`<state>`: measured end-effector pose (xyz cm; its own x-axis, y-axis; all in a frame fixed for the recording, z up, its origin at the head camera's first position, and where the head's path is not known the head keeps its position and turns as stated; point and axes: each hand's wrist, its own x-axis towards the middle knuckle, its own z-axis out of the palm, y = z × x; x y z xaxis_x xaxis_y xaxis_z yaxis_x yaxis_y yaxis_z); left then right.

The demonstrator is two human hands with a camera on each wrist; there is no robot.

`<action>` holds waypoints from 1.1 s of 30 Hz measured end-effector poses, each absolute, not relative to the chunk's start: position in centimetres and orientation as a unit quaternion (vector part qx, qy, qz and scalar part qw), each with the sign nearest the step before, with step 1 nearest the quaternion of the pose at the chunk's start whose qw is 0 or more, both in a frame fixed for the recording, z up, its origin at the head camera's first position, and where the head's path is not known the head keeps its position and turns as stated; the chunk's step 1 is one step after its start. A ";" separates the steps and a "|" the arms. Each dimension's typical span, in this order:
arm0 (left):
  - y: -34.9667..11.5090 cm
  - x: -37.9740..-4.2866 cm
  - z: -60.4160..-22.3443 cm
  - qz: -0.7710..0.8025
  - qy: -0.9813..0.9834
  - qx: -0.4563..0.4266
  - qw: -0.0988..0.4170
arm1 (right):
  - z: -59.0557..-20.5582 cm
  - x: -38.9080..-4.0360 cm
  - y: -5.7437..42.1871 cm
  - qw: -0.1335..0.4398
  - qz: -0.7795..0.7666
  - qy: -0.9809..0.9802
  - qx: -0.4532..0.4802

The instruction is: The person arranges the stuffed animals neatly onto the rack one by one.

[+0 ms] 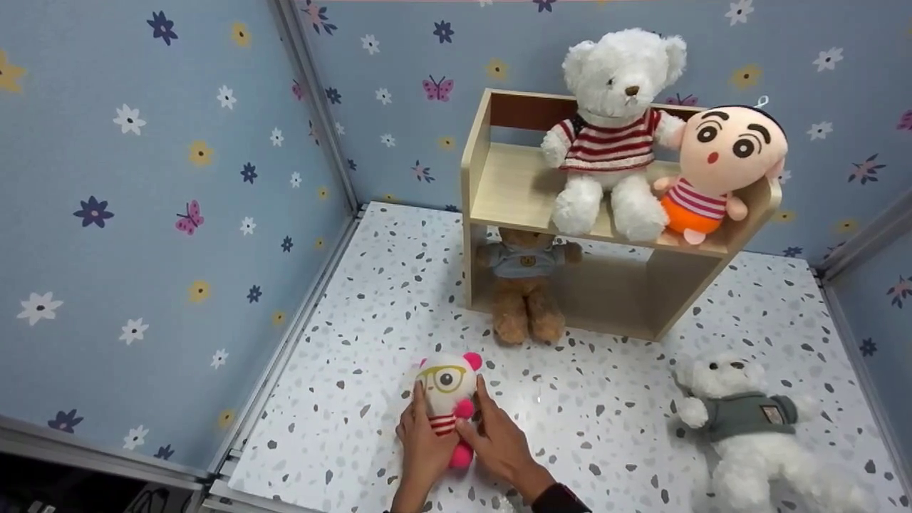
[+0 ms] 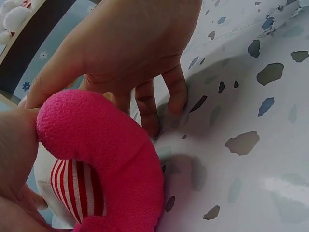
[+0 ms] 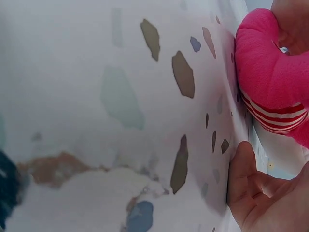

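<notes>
A small plush toy (image 1: 450, 380) with a white head, pink ears, yellow glasses and a red-and-white striped body is on the floor between both hands. My left hand (image 1: 426, 443) grips its left side, the fingers running up beside the head. On the other side my right hand (image 1: 504, 440) holds it, thumb over the front by the pink limb. The left wrist view shows the pink limbs (image 2: 130, 159) close up, with the right hand (image 2: 130, 43) above them. In the right wrist view, the right hand's fingertips (image 3: 243, 157) are close over the floor.
A wooden shelf (image 1: 524, 187) stands behind, holding a white bear (image 1: 609, 142) and a cartoon boy plush (image 1: 719, 164) on top. A brown bear (image 1: 527, 299) sits in its lower space. Another white bear (image 1: 748, 420) lies at right on the speckled floor (image 1: 342, 328). Flowered walls enclose the area.
</notes>
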<state>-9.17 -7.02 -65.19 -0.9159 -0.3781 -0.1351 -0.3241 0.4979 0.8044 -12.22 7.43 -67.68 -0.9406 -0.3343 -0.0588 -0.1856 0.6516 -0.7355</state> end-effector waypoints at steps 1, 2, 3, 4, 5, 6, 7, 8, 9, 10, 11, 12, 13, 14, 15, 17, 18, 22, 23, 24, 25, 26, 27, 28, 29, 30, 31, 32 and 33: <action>-7.0 -9.2 -65.2 -0.457 -0.866 0.200 0.027 | -67.7 -12.2 7.4 0.095 -0.395 0.903 -0.142; -7.0 -9.1 -65.2 -0.457 -0.867 0.195 0.029 | -67.7 -12.2 7.4 0.095 -0.398 0.902 -0.139; -7.0 -9.1 -65.2 -0.457 -0.868 0.192 0.030 | -67.8 -12.2 7.3 0.095 -0.400 0.901 -0.137; -7.0 -9.1 -65.2 -0.456 -0.869 0.187 0.032 | -67.8 -12.2 7.3 0.094 -0.403 0.900 -0.135; -7.0 -9.1 -65.2 -0.455 -0.871 0.184 0.033 | -67.8 -12.3 7.3 0.094 -0.407 0.899 -0.132; -7.0 -9.0 -65.2 -0.452 -0.873 0.181 0.032 | -67.8 -12.3 7.4 0.094 -0.410 0.898 -0.130; -7.0 -9.0 -65.2 -0.451 -0.874 0.179 0.029 | -67.8 -12.3 7.4 0.095 -0.412 0.897 -0.128; -7.0 -9.0 -65.2 -0.451 -0.874 0.176 0.027 | -67.8 -12.4 7.4 0.099 -0.415 0.896 -0.125; -7.1 -9.0 -65.2 -0.452 -0.874 0.175 0.020 | -67.8 -12.4 7.5 0.104 -0.418 0.894 -0.121; -7.1 -8.9 -65.2 -0.454 -0.874 0.174 0.013 | -67.8 -12.4 7.6 0.110 -0.422 0.892 -0.118; -7.2 -8.9 -65.2 -0.461 -0.871 0.170 0.005 | -67.8 -12.5 7.6 0.114 -0.427 0.890 -0.114; -7.2 -8.8 -65.3 -0.472 -0.866 0.165 -0.002 | -67.8 -12.5 7.7 0.117 -0.431 0.888 -0.111; -7.3 -8.8 -65.2 -0.483 -0.861 0.160 -0.010 | -67.8 -12.5 7.8 0.122 -0.436 0.885 -0.106; -7.3 -8.8 -65.3 -0.493 -0.856 0.156 -0.018 | -67.8 -12.5 7.9 0.126 -0.440 0.883 -0.103; -7.3 -8.7 -65.3 -0.503 -0.850 0.152 -0.025 | -67.9 -12.5 8.0 0.130 -0.444 0.881 -0.098; -7.4 -8.7 -65.2 -0.523 -0.839 0.143 -0.034 | -67.9 -12.6 8.1 0.129 -0.449 0.879 -0.094; -7.4 -8.6 -65.1 -0.529 -0.835 0.143 -0.038 | -68.0 -12.6 8.1 0.129 -0.450 0.879 -0.092; -7.4 -8.6 -65.1 -0.556 -0.817 0.148 -0.042 | -68.1 -12.6 8.3 0.119 -0.451 0.879 -0.093; -7.4 -8.5 -65.1 -0.562 -0.812 0.152 -0.043 | -68.2 -12.6 8.4 0.117 -0.454 0.879 -0.092; -7.4 -8.5 -65.2 -0.566 -0.809 0.156 -0.042 | -68.2 -12.6 8.4 0.112 -0.456 0.878 -0.095; -7.4 -8.5 -65.2 -0.569 -0.805 0.161 -0.042 | -68.2 -12.6 8.5 0.113 -0.459 0.876 -0.094; -7.4 -8.6 -65.3 -0.570 -0.803 0.166 -0.042 | -68.2 -12.6 8.6 0.114 -0.465 0.873 -0.092; -7.4 -8.6 -65.3 -0.571 -0.801 0.173 -0.043 | -68.2 -12.7 8.6 0.116 -0.470 0.870 -0.090; -7.4 -8.6 -65.4 -0.572 -0.799 0.179 -0.043 | -68.3 -12.7 8.7 0.118 -0.476 0.867 -0.089; -7.4 -8.6 -65.4 -0.574 -0.796 0.186 -0.042 | -68.3 -12.7 8.8 0.120 -0.481 0.864 -0.087; -7.4 -8.6 -65.5 -0.576 -0.793 0.194 -0.042 | -68.4 -12.7 8.8 0.123 -0.485 0.862 -0.086; -7.4 -8.6 -65.5 -0.581 -0.788 0.201 -0.041 | -68.4 -12.7 8.9 0.126 -0.489 0.859 -0.081; -7.4 -8.6 -65.5 -0.585 -0.783 0.207 -0.039 | -68.5 -12.7 9.0 0.126 -0.495 0.856 -0.079; -7.4 -8.6 -65.5 -0.592 -0.776 0.214 -0.039 | -68.5 -12.7 9.1 0.126 -0.501 0.853 -0.076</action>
<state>-8.61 -7.37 -65.50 -0.9052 -0.2863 -0.3141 -0.3788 0.2084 0.9017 -12.72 9.09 -68.51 -0.9565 -0.2566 -0.1385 -0.0038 0.4858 -0.8741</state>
